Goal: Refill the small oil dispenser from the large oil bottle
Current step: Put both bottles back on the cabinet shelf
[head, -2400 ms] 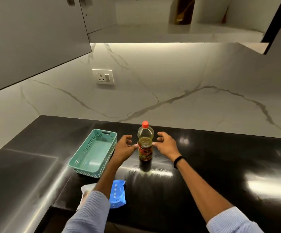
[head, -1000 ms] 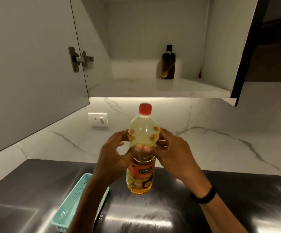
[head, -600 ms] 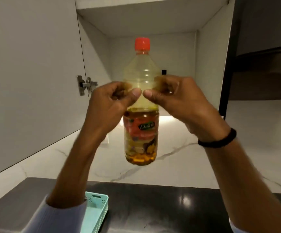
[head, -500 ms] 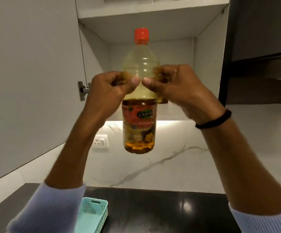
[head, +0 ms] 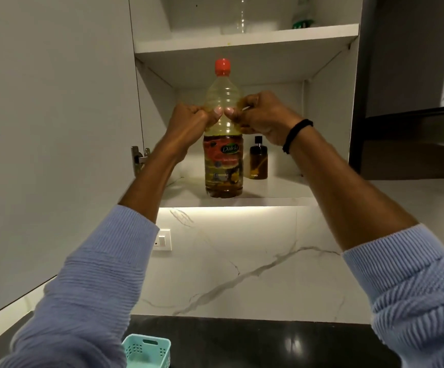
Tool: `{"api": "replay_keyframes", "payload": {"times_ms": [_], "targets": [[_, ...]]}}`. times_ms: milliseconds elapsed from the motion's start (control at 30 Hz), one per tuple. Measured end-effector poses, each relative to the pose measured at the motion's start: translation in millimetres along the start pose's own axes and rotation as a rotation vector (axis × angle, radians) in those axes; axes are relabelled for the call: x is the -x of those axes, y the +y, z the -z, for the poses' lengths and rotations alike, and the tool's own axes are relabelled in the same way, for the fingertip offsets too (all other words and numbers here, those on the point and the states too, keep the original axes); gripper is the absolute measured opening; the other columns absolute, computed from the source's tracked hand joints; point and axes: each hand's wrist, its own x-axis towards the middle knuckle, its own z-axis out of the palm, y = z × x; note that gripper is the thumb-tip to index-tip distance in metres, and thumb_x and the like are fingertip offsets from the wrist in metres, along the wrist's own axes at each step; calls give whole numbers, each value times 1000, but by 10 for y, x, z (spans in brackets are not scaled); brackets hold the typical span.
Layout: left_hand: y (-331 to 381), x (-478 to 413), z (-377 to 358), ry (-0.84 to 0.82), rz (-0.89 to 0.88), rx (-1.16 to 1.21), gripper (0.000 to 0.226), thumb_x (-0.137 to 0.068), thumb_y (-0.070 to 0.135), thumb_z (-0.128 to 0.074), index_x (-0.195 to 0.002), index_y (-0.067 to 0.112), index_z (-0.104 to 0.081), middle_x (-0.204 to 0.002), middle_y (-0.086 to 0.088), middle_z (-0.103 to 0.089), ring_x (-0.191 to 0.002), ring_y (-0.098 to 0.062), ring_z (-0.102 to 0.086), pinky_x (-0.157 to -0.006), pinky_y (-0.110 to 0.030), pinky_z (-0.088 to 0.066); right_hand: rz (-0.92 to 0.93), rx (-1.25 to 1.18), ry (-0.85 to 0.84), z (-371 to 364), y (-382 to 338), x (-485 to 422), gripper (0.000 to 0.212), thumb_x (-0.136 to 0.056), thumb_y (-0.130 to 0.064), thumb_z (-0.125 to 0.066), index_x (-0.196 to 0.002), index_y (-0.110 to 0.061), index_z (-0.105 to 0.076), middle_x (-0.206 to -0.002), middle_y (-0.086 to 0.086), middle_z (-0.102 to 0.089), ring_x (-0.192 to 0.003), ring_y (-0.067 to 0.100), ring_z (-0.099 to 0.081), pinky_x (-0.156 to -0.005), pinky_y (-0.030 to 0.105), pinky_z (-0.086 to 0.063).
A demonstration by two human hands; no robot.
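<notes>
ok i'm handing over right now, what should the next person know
Hands: the left hand and the right hand both grip the large oil bottle by its upper body.
Bottle: upright, red cap on, base at the front edge of the lower shelf; unclear whether it rests there.
The small oil dispenser: capped, on that shelf, right of the bottle.
Done: cannot tell whether the dispenser is filled.
Left: check its level, pour if needed.

Shelf (head: 282, 189) holds a small dark dispenser (head: 259, 163); counter (head: 268, 341) holds a teal basket (head: 146, 350).
</notes>
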Motion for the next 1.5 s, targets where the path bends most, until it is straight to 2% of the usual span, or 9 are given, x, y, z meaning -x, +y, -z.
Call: {"api": "replay_keyframes", "payload": {"times_ms": [333,467,533,667,800,1100,1167,1267,1500], "targets": [[-374,-247,-82,-28,55,43,17,-90,32,-70,-98,17,-71,-98,4,-72,-91,-9,-67,-74,-25,-51,-57,-22,27,-192,257,-206,51,-88,-24,-72,-133,-9,-55,-114,7,-69,-99,18,-68,-91,35,-57],[-462,-113,-30,-27,96,-35,73,-83,32,-77,-145,16,-40,-113,1,-64,-110,-18,-61,-93,-37,-51,-130,172,50,-246,362,-42,81,-83,-31,-76,-150,-15,-34,-134,9,-59,-113,24,-61,-96,42,-53],[-588,56,0,-27,81,-150,80,-82,29,-79,-147,23,-33,-116,-1,-61,-110,-20,-59,-94,-40,-50,-176,294,37,-313,478,107,86,-80,-31,-79,-150,-15,-32,-138,10,-53,-112,26,-59,-93,43,-55],[-851,326,-141,-55,60,-302,72,-82,21,-80,-139,24,-37,-106,-1,-63,-96,-18,-63,-78,-30,-48,-125,528,32,-524,717,264,64,-81,-30,-80,-134,-15,-49,-117,6,-65,-104,24,-64,-91,40,-56],[-1061,179,-260,-12,26,-342,63,-84,19,-78,-135,20,-41,-100,-2,-63,-89,-17,-63,-63,-19,-40,-131,558,72,-604,858,89,57,-81,-30,-80,-129,-13,-55,-117,6,-66,-107,24,-63,-90,34,-52],[-1460,-587,-529,-42,117,-512,54,-86,22,-76,-128,11,-45,-116,-8,-61,-92,-18,-53,-74,-29,-39,-191,659,27,-663,1162,-617,29,-87,-22,-73,-108,-3,-64,-106,14,-69,-99,29,-66,-89,40,-55],[-1499,-765,-593,-74,143,-571,54,-86,21,-76,-129,10,-45,-121,-8,-58,-97,-22,-54,-75,-30,-40,-192,734,11,-671,1218,-761,15,-93,-22,-66,-89,-8,-61,-87,7,-65,-79,21,-63,-73,30,-55],[-1556,-990,-684,-115,169,-624,55,-86,20,-75,-130,8,-45,-126,-12,-58,-109,-28,-58,-77,-31,-42,-202,833,20,-690,1265,-929,36,-100,-26,-52,-68,-20,-37,-67,-4,-42,-58,11,-41,-49,18,-30],[-1669,-1225,-755,-183,240,-621,52,-85,23,-75,-128,9,-49,-123,-12,-61,-100,-25,-59,-74,-30,-43,-201,903,-13,-739,1395,-1129,19,-102,-24,-46,-98,-11,-59,-92,4,-54,-84,19,-50,-74,26,-41]]}}
